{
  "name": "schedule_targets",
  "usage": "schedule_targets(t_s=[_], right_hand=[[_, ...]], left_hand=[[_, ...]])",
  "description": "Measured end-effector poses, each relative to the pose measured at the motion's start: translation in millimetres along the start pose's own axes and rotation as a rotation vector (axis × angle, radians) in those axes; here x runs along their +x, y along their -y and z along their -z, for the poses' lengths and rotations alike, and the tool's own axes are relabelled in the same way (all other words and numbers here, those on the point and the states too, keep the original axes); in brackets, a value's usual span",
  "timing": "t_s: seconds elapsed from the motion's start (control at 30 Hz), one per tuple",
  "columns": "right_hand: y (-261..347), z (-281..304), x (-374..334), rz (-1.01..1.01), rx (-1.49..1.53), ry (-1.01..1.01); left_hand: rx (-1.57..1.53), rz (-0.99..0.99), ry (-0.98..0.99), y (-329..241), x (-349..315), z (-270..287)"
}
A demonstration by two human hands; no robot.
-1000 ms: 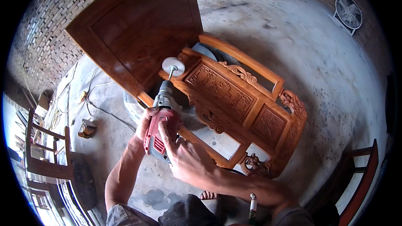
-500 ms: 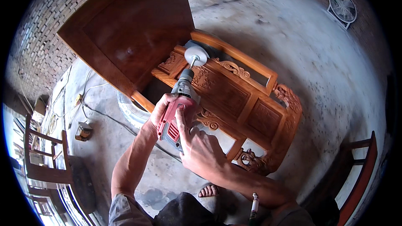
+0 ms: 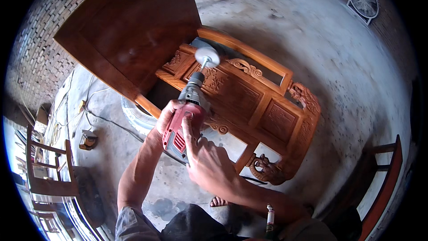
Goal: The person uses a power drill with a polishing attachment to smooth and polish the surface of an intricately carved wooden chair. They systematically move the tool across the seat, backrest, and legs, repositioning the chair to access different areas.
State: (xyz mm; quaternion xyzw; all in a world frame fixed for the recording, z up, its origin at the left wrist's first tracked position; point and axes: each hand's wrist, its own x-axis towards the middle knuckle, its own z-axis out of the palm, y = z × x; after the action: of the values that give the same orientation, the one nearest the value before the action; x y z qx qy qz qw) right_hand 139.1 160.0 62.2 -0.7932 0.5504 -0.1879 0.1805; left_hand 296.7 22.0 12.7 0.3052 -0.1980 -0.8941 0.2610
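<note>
While the left hand [image 3: 168, 117] wraps around the front of the red drill [image 3: 182, 125] just behind its chuck [image 3: 194, 80], the right hand [image 3: 209, 158] closes on the rear, its forefinger laid along the housing. Out ahead of both grips, the drill's pale disc [image 3: 207, 56] stands over the far edge of the carved chair back [image 3: 238, 99], near its corner beside the broad seat panel [image 3: 133, 35]; whether it touches wood cannot be told. Near the floor's [image 3: 347, 76] far right edge stands a fan [image 3: 363, 1].
</note>
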Motion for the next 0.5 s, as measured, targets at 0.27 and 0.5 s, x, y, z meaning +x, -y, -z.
schedule_targets(t_s=[0.27,0.5], right_hand=[[-9.0,0.7,-40.9,-0.094,-0.042,-0.067],[-6.3,4.9,-70.8,-0.2,0.128,0.058]], left_hand=[[0.069,0.058,0.003,40.0,17.4,-20.5],[0.085,0.198,0.097,63.2,6.1,-35.3]])
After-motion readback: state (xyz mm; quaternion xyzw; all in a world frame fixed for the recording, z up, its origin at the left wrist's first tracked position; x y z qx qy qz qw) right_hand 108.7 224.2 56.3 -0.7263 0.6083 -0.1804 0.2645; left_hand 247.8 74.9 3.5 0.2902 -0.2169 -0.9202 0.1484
